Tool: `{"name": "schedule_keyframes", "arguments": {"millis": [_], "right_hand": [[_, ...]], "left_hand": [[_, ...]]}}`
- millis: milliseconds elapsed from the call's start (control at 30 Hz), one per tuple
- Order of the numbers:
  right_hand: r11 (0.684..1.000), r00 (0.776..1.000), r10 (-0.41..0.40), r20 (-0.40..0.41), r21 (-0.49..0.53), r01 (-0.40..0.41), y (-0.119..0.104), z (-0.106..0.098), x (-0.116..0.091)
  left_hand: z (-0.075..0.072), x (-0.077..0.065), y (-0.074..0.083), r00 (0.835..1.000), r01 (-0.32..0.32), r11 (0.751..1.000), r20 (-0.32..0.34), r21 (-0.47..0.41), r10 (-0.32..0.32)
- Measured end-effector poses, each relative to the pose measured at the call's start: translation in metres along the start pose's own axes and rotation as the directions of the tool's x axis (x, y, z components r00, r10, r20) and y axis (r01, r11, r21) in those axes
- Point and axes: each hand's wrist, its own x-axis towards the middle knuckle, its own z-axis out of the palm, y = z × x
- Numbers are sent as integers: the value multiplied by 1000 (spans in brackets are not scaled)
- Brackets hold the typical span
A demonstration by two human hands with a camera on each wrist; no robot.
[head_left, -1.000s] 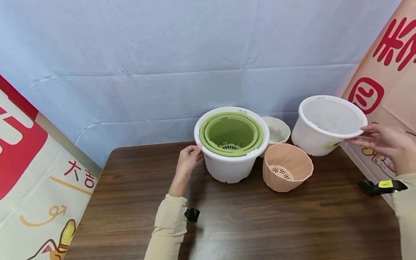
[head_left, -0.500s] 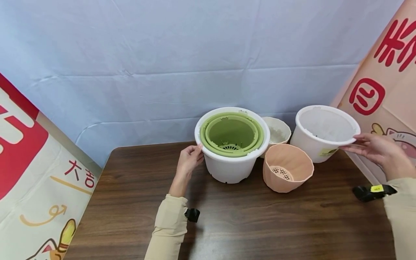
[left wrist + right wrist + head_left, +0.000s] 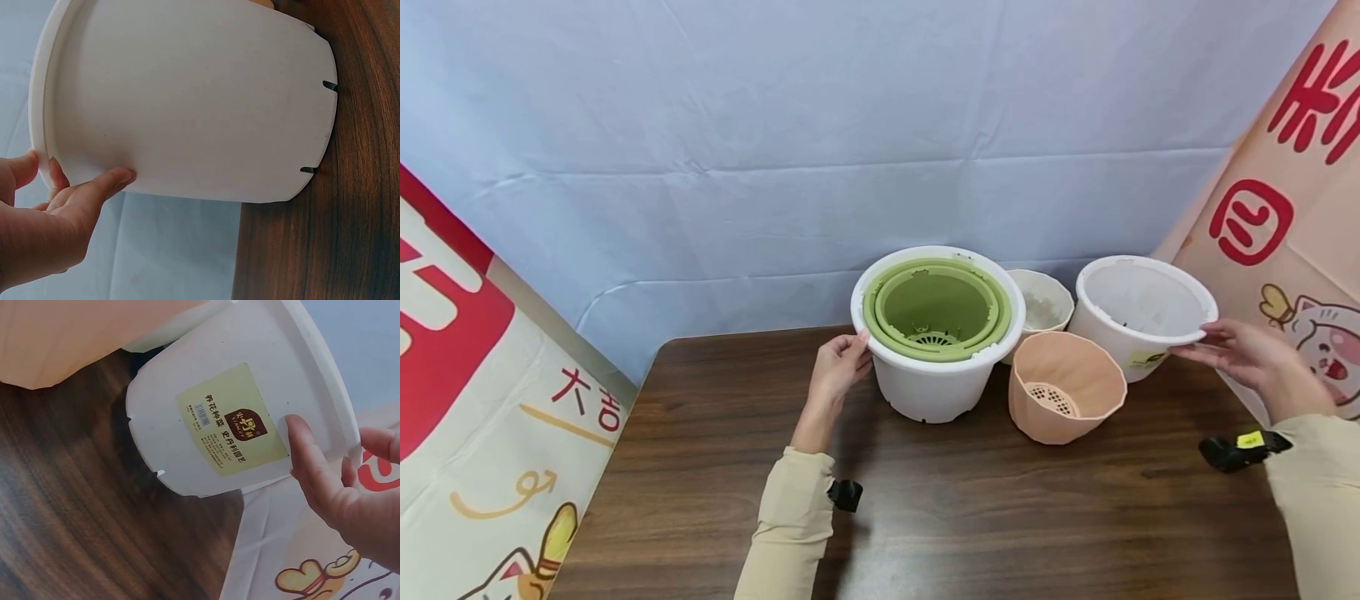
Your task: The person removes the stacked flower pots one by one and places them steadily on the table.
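Note:
My left hand [image 3: 838,367] pinches the rim of a large white flower pot [image 3: 925,392] between thumb and fingers. Two green pots [image 3: 936,304] sit nested inside that pot. On the right, my right hand [image 3: 1251,358] holds the rim of a second white flower pot [image 3: 1101,325], thumb on the rim and fingers against the outer wall. A yellow-green label [image 3: 234,419] shows on that wall in the right wrist view. Between the two white pots stand a peach flower pot [image 3: 1063,425], with a perforated base, and a small cream pot [image 3: 1045,300] behind it.
All the pots stand toward the back right of the dark wooden table [image 3: 715,467]. A pale blue cloth [image 3: 775,167] hangs along the back edge. Printed banners flank the table, one at left [image 3: 475,400] and one at right [image 3: 1300,250].
My right hand has brought the second white pot leftward and down, closer to the peach and cream pots. The left hand keeps its grip on the other white pot, which stays in place.

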Motion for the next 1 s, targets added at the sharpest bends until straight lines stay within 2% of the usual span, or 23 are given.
{"name": "schedule_keyframes", "arguments": {"millis": [233, 467, 1000], "right_hand": [[1000, 999, 26, -41, 9, -26, 5, -2, 4], [995, 997, 56, -61, 82, -51, 10, -6, 8], [992, 994, 77, -79, 102, -69, 14, -4, 12]], "left_hand": [[0, 0, 0, 1000, -6, 1000, 0, -4, 6], [0, 0, 1, 1000, -7, 1000, 3, -6, 7], [0, 0, 0, 1000, -18, 1000, 6, -14, 18]]}}
